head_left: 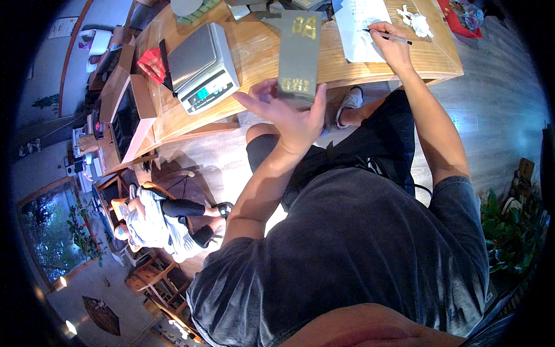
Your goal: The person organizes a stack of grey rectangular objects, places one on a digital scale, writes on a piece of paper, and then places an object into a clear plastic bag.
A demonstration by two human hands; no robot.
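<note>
My right hand (392, 46) is closed round a pen (399, 38) with a dark tip and pale barrel. The pen's tip is at a white sheet of paper (361, 40) bearing handwriting. My left hand (292, 118) is at the lower end of a tall grey box (299, 55) with gold lettering, which juts past the table's front edge. Its thumb lies along the box's right side, one finger points out to the left, and other fingers pass partly out of sight behind the box. A digital scale (205, 63) with a lit display and bare metal pan stands left of the box.
The wooden table (341, 72) also carries a red packet (152, 65), crumpled white tissue (416, 22) and a red bag (462, 17) at its right corner. An open cardboard box (130, 110) is at the left. Another person (153, 220) sits on a chair farther left. Green plants (509, 231) stand at right.
</note>
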